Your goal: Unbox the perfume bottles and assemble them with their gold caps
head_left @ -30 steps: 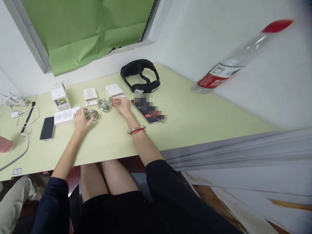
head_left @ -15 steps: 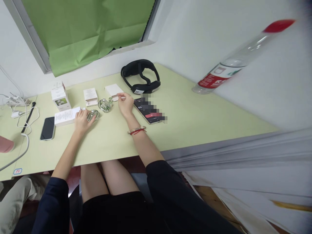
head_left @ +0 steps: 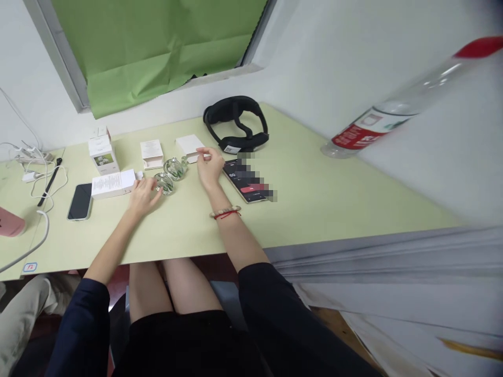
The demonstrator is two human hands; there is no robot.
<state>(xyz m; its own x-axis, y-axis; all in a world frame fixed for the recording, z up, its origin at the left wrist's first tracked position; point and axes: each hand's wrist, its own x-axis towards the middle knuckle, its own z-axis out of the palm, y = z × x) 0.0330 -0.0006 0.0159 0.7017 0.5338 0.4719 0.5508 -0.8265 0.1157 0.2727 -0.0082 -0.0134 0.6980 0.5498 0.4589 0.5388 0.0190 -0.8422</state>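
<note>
Two rounded clear glass pieces with green inside stand close together on the table. The fingers of my left hand (head_left: 144,196) are spread at the left side of the nearer glass piece (head_left: 164,184), thumb apart; whether they touch it is hard to tell. The farther glass piece (head_left: 175,168) is just behind it, with a small clear knob (head_left: 184,160) at its right side. My right hand (head_left: 211,166) hovers by the near end of an open white box (head_left: 189,144). Its fingers curl loosely, a gap showing between thumb and forefinger, and nothing visible in them.
Another open white box (head_left: 151,152), a long white box (head_left: 112,184) and a flower-print box (head_left: 104,157) stand around the glass. Two phones (head_left: 80,201) (head_left: 247,183), a black headset (head_left: 236,123), a tall bottle (head_left: 365,131), a pink cup (head_left: 11,222) and cables (head_left: 45,183) are also there.
The nearer glass piece has shifted right, closer to the other one, and my left hand has moved right with it. My right hand is nearly still. The whole view has shifted slightly.
</note>
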